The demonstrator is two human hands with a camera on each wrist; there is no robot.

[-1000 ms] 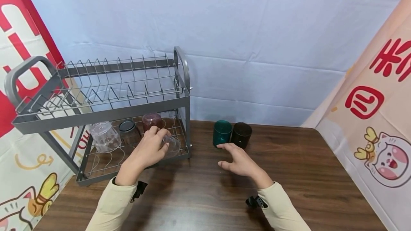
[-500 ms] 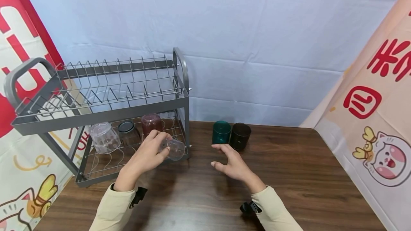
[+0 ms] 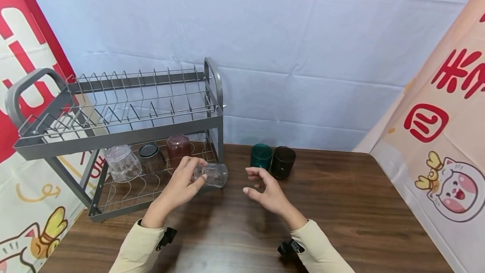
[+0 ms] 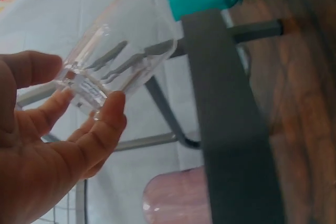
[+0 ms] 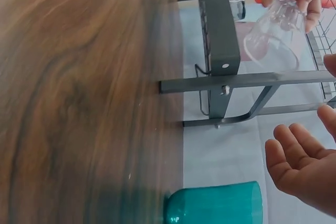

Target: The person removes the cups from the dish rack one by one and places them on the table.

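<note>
Near the rack's front right corner, my left hand (image 3: pixel 183 184) pinches a clear drinking glass (image 3: pixel 216 175) by its base, between thumb and fingers. The glass (image 4: pixel 126 51) lies tilted on its side in the air, its mouth facing right toward my other hand. My right hand (image 3: pixel 268 191) hovers over the table with fingers loosely bent and apart, holding nothing. Just behind it stand a teal glass (image 3: pixel 261 156) and a dark brown glass (image 3: pixel 283 162), side by side and upright. In the right wrist view the teal glass (image 5: pixel 218 203) sits below my right hand (image 5: pixel 304 166).
A grey two-tier dish rack (image 3: pixel 125 132) stands at the left. Upside down on its lower tier are a clear faceted glass (image 3: pixel 123 163), a smoky grey glass (image 3: pixel 152 158) and a reddish glass (image 3: pixel 178 148). A cloth backdrop (image 3: pixel 303 54) hangs behind the wooden table (image 3: pixel 341 205).
My left hand has brought the clear glass off the rack's lower tier, toward the right, and tipped it sideways. My right hand has shifted slightly left, toward the glass.
</note>
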